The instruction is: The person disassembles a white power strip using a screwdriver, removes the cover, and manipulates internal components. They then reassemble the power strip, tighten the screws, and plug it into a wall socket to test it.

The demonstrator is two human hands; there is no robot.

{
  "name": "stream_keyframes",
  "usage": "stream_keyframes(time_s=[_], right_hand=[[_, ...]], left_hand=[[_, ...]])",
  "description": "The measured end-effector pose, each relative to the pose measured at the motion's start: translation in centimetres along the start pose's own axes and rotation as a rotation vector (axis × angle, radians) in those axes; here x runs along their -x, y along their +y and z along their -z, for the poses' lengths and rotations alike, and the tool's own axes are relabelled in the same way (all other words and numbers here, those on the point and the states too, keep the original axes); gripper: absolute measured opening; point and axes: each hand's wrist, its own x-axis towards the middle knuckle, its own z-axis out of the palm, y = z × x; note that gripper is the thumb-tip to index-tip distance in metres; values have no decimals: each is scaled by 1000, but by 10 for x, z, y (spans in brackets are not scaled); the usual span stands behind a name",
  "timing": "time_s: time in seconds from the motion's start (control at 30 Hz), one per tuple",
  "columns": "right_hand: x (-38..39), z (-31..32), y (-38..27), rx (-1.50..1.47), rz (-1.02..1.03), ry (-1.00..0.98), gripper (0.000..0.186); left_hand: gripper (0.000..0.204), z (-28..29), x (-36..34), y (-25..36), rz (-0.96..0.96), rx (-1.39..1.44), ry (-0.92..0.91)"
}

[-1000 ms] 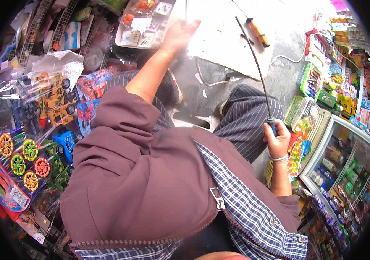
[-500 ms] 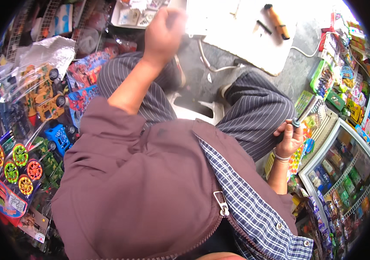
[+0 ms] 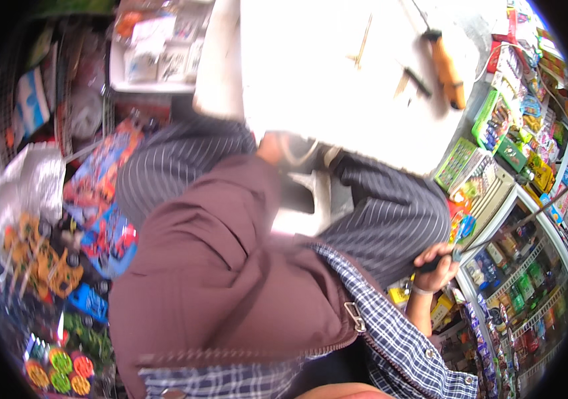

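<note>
My right hand (image 3: 435, 267), at the right beside my knee, is closed round the dark handle of a screwdriver (image 3: 458, 255). Its long thin shaft points up and to the right, across the front of the glass-doored case; the tip is too fine to make out. My left arm reaches forward between my knees, its wrist (image 3: 270, 147) at the near edge of the white table (image 3: 310, 80). The fingers of that hand are hidden below the tabletop, near a pale looped cable (image 3: 300, 159). On the table lie an orange-handled screwdriver (image 3: 447, 73), a short black rod (image 3: 417, 82) and a thin brass-coloured stick (image 3: 364, 43).
A white box (image 3: 154, 85) of small packets stands left of the table. Packaged toys, with a blue toy vehicle (image 3: 88, 302), crowd the left side. At the right are a glass-doored case (image 3: 523, 259) and shelves of colourful packets (image 3: 530, 113). A white stool (image 3: 322, 199) shows between my legs.
My left hand has dropped from above the table's near left corner to below its edge. The view has shifted, bringing more of the tabletop in. The screwdriver's shaft in my right hand now shows.
</note>
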Motion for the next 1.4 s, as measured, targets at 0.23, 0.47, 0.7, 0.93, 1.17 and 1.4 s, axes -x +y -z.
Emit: stream_keyframes(time_s=[0.23, 0.47, 0.7, 0.93, 1.17, 1.4], right_hand=[[7, -8, -23, 118, -117, 78, 45], [0, -10, -30, 194, -187, 82, 48], [2, -9, -29, 206, -189, 82, 48], [-6, -10, -19, 70, -84, 7, 43], [-17, -12, -6, -39, 13, -27, 24], [-22, -17, -2, -97, 59, -87, 15]], left_hand=[[29, -30, -76, -9, 85, -12, -4], [28, -55, -107, -18, 133, -22, -25], [26, -75, -109, -19, 70, -46, -41], [25, -97, -59, 1, -327, -138, -69], [22, 17, 89, 78, -621, -279, -372], [16, 222, 243, 90, -818, 348, 116]])
